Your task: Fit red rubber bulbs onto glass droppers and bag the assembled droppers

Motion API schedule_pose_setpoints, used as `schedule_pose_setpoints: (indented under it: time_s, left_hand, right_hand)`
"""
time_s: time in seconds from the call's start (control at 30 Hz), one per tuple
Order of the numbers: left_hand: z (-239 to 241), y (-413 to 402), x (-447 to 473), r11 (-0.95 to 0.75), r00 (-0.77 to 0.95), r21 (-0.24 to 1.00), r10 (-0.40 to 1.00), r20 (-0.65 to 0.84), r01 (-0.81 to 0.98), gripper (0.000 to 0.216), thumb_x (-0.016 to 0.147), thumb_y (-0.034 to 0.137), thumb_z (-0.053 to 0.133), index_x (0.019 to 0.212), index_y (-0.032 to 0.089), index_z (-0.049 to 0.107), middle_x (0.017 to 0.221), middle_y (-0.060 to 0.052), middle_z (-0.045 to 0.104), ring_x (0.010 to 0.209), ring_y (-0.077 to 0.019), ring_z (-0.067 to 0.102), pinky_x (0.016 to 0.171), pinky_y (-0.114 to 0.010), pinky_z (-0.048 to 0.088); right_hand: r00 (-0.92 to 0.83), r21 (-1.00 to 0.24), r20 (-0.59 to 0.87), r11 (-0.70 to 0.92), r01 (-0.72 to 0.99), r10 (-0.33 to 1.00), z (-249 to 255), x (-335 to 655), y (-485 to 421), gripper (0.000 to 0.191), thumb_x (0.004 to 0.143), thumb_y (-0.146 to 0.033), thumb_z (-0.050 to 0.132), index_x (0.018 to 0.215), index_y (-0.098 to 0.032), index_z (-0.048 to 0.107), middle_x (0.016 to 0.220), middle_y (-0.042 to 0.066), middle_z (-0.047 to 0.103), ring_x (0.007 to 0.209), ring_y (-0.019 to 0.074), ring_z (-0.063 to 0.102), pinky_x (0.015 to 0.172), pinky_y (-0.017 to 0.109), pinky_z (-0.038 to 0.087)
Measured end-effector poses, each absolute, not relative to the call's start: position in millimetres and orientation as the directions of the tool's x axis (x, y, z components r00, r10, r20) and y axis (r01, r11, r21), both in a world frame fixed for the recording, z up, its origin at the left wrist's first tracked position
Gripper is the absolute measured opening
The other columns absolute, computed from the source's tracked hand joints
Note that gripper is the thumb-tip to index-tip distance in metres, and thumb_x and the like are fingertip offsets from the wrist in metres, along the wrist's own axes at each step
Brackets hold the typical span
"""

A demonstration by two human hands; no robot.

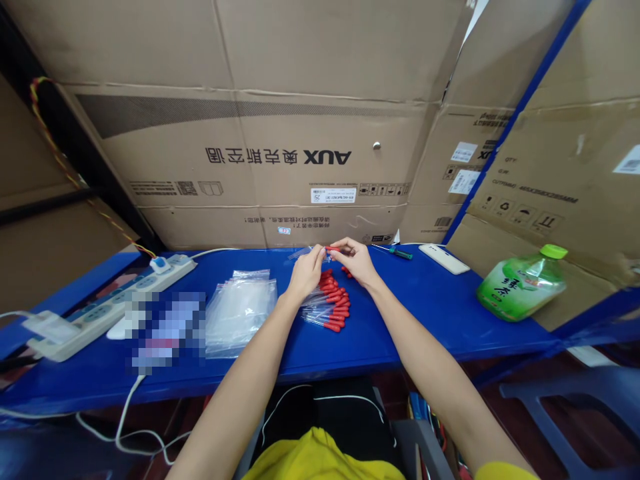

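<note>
lap: a yellow garment (320, 460) is showing at the bottom edge, nearest the camera, with both bare forearms reaching up from it over the blue table (410, 320).
right hand: the right hand (356, 260) is pinching a small red-capped piece (332, 249) between thumb and fingertips, fingers pressed together on it.
left hand: the left hand (306, 272) is closing its fingers on a small clear bag (301, 253), holding it just beside the red-capped piece; whether the piece is touching the bag's mouth cannot be told.
where the piece is: it is hovering above the table's far middle, between the two hands.
below the hands: a row of red-capped pieces (334, 305) is lying on the table, right under the wrists.
left of that: a stack of clear bags (240, 313) is lying flat, near the left forearm.
further left: a white power strip (107, 307) is lying along the table edge.
right side: a screwdriver (397, 252) and a white remote (444, 259) are lying by the back wall, and a green bottle (523, 283) is lying on its side, well apart from the hands.
behind: cardboard boxes (280, 133) are standing against the table's back.
</note>
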State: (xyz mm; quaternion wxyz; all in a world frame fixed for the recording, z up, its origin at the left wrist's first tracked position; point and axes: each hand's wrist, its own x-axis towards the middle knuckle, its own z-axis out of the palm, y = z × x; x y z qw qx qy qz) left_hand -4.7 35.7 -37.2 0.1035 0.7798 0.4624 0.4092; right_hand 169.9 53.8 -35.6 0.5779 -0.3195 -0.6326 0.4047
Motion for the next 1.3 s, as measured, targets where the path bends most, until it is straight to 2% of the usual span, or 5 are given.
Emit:
schedule_pose_setpoints:
  time_s: [0.43,0.8,0.97,1.13,1.3]
  left_hand:
    - [-31,32,-10,-0.470,0.320,0.292,0.839,0.439,0.833,0.038,0.110,0.044,0.027,0.106,0.026,0.061,0.098,-0.006,0.076,0.093,-0.0238,0.072,0.069,-0.028,0.040]
    - [-29,30,-12,-0.473,0.377,0.164,0.832,0.408,0.866,0.039,0.111,0.042,0.028,0.108,0.024,0.063,0.100,-0.007,0.077,0.092,-0.0241,0.073,0.068,-0.029,0.040]
    - [-32,33,-16,-0.566,0.426,0.199,0.769,0.478,0.800,0.037,0.109,0.043,0.034,0.108,0.026,0.066,0.109,-0.005,0.077,0.099,-0.0230,0.072,0.074,-0.029,0.044]
    - [-36,40,-23,-0.569,0.385,0.362,0.796,0.467,0.738,0.038,0.108,0.049,0.037,0.114,0.029,0.068,0.112,-0.003,0.077,0.104,-0.0241,0.070,0.082,-0.030,0.047]
    - [-40,50,-29,-0.662,0.457,0.434,0.743,0.490,0.611,0.038,0.109,0.037,0.034,0.099,0.022,0.068,0.105,-0.007,0.075,0.100,-0.0234,0.068,0.089,-0.033,0.047]
  right_hand:
    - [-0.121,-0.884,0.467,0.463,-0.059,0.876,-38,173,58,0.040,0.070,-0.051,0.087,0.093,-0.020,0.079,0.082,0.005,0.079,0.074,0.0217,0.074,0.079,0.038,0.061]
    - [-0.234,-0.877,0.461,0.480,0.029,0.856,-37,181,59,0.036,0.073,-0.047,0.085,0.094,-0.017,0.081,0.084,0.007,0.080,0.074,0.0208,0.073,0.077,0.035,0.060]
    - [-0.289,-0.875,0.438,0.478,0.081,0.851,-38,187,62,0.037,0.074,-0.047,0.084,0.095,-0.017,0.080,0.081,0.006,0.079,0.071,0.0195,0.071,0.073,0.033,0.058]
    - [-0.274,-0.885,0.423,0.459,0.077,0.863,-36,194,63,0.038,0.075,-0.045,0.084,0.100,-0.017,0.080,0.080,0.004,0.077,0.070,0.0177,0.069,0.070,0.031,0.057]
    - [-0.257,-0.921,0.375,0.391,0.010,0.891,-35,198,64,0.039,0.075,-0.047,0.083,0.101,-0.018,0.079,0.087,0.006,0.079,0.073,0.0178,0.070,0.076,0.033,0.059]
